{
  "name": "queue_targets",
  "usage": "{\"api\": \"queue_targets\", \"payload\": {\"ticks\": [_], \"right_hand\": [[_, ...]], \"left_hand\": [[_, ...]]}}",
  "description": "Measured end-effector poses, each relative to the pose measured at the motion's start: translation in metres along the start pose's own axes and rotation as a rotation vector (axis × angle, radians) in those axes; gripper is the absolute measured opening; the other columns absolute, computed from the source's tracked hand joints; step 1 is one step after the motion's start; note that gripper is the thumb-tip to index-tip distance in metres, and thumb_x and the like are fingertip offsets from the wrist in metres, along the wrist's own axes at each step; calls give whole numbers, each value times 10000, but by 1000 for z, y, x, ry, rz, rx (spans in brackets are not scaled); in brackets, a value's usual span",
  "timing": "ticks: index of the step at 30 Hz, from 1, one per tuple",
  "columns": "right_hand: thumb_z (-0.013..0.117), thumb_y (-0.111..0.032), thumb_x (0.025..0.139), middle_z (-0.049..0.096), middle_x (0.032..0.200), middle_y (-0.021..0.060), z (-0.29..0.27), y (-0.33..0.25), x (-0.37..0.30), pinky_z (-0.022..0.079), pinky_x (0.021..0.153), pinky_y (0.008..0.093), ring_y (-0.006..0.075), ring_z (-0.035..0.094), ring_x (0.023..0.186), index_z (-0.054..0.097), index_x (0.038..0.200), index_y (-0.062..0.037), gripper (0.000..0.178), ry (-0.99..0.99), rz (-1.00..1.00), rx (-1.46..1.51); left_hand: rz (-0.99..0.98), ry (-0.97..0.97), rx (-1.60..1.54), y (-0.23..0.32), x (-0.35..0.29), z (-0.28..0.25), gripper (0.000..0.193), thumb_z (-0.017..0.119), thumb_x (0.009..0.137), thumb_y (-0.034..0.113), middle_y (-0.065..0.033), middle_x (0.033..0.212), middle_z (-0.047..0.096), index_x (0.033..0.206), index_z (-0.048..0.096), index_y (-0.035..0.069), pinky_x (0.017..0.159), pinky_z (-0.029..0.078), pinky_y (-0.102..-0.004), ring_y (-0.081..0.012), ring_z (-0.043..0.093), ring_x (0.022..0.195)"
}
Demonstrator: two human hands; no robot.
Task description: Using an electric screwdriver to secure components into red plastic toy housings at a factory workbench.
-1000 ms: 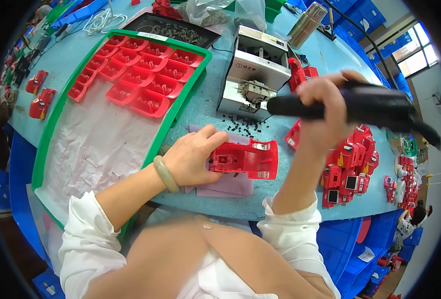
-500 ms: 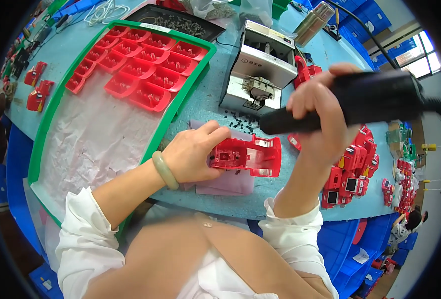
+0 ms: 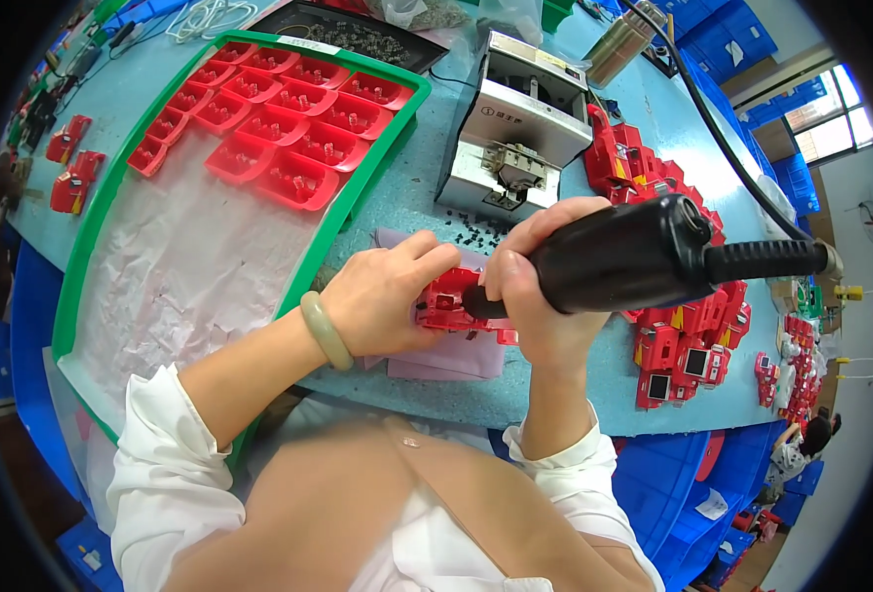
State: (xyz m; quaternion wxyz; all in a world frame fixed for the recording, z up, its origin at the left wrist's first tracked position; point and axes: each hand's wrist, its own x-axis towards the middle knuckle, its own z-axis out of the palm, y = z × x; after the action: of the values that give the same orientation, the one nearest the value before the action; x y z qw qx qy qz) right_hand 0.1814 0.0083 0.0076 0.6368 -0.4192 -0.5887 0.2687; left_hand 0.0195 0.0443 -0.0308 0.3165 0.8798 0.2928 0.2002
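Soft white sleeves are rolled up. The left hand, wearing a smooth green bangle, holds the red shell, which is hard, shiny, hollow plastic, over a flat purple cloth on the blue table. The right hand wraps around a fat black tool, round like a tube and ridged at the back. Its front end is at the shell; I can't tell if they touch. To the left, a green tray has crinkly white paper and red cups. Farther off are tiny black bits, a boxy metal machine and a shiny round flask.
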Motion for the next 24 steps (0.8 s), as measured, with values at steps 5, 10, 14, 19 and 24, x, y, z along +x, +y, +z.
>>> {"api": "queue_targets", "payload": {"ticks": [5, 10, 14, 19, 24], "right_hand": [[574, 60, 673, 538, 645, 65, -5, 4, 2, 448, 491, 252, 118, 513, 514, 435, 936, -24, 310, -181, -75, 63], [623, 27, 654, 547, 653, 54, -5, 0, 16, 437, 493, 238, 110, 517, 520, 472, 907, -28, 301, -449, -228, 54], [606, 36, 658, 550, 656, 59, -8, -14, 17, 440, 512, 242, 117, 518, 520, 475, 927, -22, 304, -346, -159, 44], [547, 74, 705, 540, 614, 70, -27, -35, 62, 478, 536, 274, 148, 531, 497, 456, 1029, 11, 342, 213, -238, 403], [570, 64, 710, 545, 618, 77, -20, 9, 95, 488, 540, 288, 158, 541, 498, 467, 1015, 26, 324, 288, -280, 114]], "left_hand": [[34, 50, 17, 1, 3, 4, 504, 737, 610, 214, -128, 922, 511, 1021, 471, 95, 646, 490, -427, -346, 586, 748], [108, 60, -1, -1, 4, 8, 491, 737, 612, 220, -131, 914, 513, 1007, 473, 95, 649, 485, -432, -348, 585, 752], [75, 72, 21, 6, 2, 1, 474, 732, 615, 219, -130, 915, 516, 998, 484, 92, 652, 485, -429, -345, 584, 751], [-57, -53, 24, 11, 5, -7, 528, 727, 592, 156, -120, 976, 534, 1065, 507, 74, 707, 486, -384, -324, 569, 855], [-21, 7, 6, 12, 4, -10, 492, 731, 584, 158, -111, 933, 521, 1008, 496, 72, 687, 484, -386, -317, 569, 828]]}}
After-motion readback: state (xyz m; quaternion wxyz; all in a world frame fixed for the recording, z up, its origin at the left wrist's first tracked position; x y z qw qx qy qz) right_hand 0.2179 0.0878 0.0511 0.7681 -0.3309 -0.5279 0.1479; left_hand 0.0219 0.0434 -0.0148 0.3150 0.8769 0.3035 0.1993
